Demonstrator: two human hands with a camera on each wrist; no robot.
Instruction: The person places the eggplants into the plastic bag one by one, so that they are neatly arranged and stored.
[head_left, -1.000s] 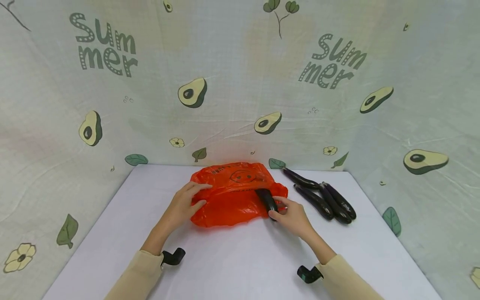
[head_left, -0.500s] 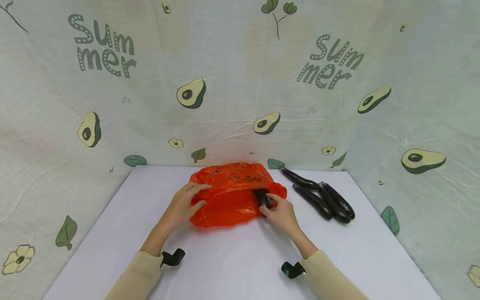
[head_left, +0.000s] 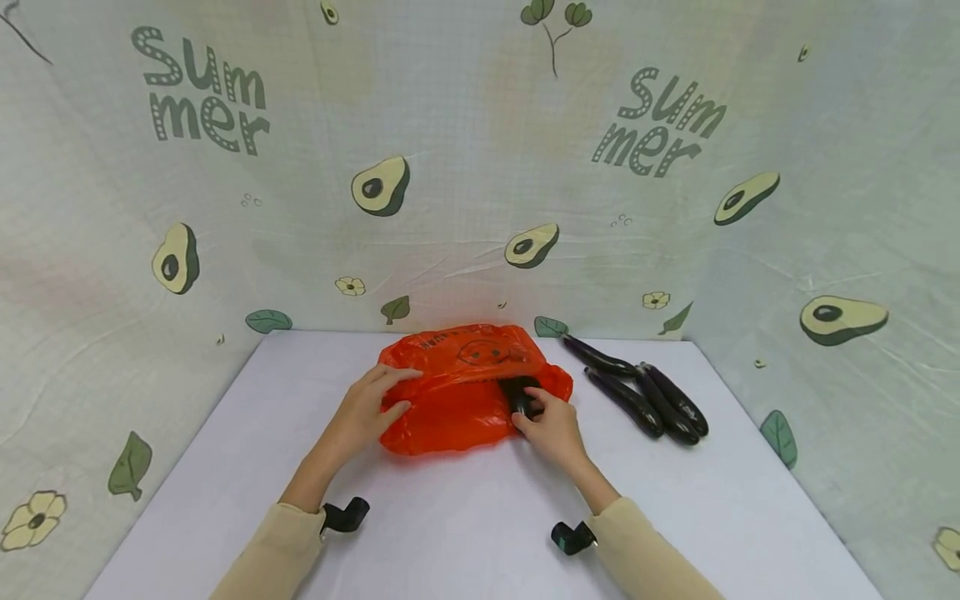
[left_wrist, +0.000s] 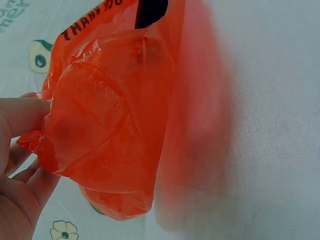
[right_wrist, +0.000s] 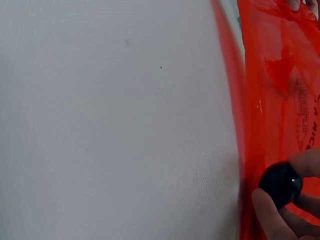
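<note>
The orange-red shopping bag (head_left: 450,417) is thin, translucent plastic film, glossy and crinkled; the eggplant (right_wrist: 278,183) at its mouth has smooth, shiny dark skin, as do the other eggplants (head_left: 671,408); the white table covering (head_left: 450,533) looks matt (the left wrist view shows a fine woven grain). The backdrop (head_left: 450,108) is matt printed cloth, lightly creased; the beige sleeves (head_left: 273,542) look like dull, soft fabric.

Left fingers (head_left: 393,377) curved, right fingers (right_wrist: 307,163) pinching
</note>
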